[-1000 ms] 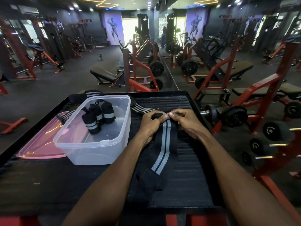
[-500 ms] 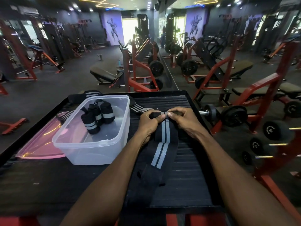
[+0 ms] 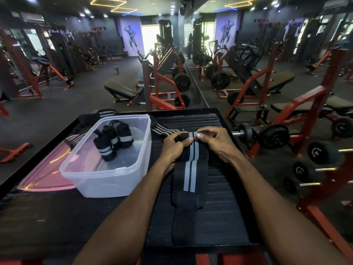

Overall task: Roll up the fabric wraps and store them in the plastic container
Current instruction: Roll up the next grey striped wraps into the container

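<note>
Wrap in hand: black wrist wrap (image 3: 191,169) with two grey stripes, far end rolled into a short tube, the rest lying flat toward the person.
Left hand (image 3: 174,148): pinches the roll's left end, thumb on top.
Right hand (image 3: 217,142): pinches the roll's right end, fingers curled over it.
Container (image 3: 107,178): clear plastic, open, just left of the wrap, on the bench (image 3: 225,217).
Inside container: three rolled wraps (image 3: 112,139), standing upright.
Lid (image 3: 44,173): pink, flat, partly under the container's left side.
Beyond container: loose striped wraps (image 3: 164,131), unrolled.
Right of container, off the bench: dumbbells (image 3: 267,134).
</note>
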`<state>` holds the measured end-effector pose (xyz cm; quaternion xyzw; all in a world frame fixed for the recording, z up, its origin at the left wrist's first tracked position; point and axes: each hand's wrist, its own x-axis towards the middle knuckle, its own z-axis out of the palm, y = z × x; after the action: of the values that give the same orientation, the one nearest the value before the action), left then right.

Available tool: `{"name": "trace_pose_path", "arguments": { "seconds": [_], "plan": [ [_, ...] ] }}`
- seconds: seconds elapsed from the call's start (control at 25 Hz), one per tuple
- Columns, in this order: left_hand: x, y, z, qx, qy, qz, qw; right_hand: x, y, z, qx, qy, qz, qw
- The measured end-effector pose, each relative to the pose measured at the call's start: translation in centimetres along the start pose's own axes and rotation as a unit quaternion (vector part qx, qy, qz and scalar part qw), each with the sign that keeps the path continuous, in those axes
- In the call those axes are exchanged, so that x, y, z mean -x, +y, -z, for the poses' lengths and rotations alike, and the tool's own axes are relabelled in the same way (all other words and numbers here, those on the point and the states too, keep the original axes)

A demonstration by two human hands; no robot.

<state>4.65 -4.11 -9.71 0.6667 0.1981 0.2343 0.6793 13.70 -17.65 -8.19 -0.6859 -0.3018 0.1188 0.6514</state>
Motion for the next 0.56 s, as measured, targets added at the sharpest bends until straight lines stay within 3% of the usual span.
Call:
{"name": "trace_pose_path", "arguments": {
  "seconds": [0.16,0.36,0.56],
  "plan": [
    [-0.19,-0.12,-0.24,0.013,0.016,0.006,1.000,-0.09,0.09,0.07,0.002,0.002,0.016,1.000],
    [-0.48,-0.40,-0.10,-0.009,0.026,-0.032,0.999,-0.15,0.27,-0.01,0.012,-0.029,-0.061,0.998],
    [-0.32,-0.32,-0.44,0.041,-0.005,0.033,0.999,-0.26,0.43,0.11,-0.005,0.008,-0.010,1.000]
  ]
}}
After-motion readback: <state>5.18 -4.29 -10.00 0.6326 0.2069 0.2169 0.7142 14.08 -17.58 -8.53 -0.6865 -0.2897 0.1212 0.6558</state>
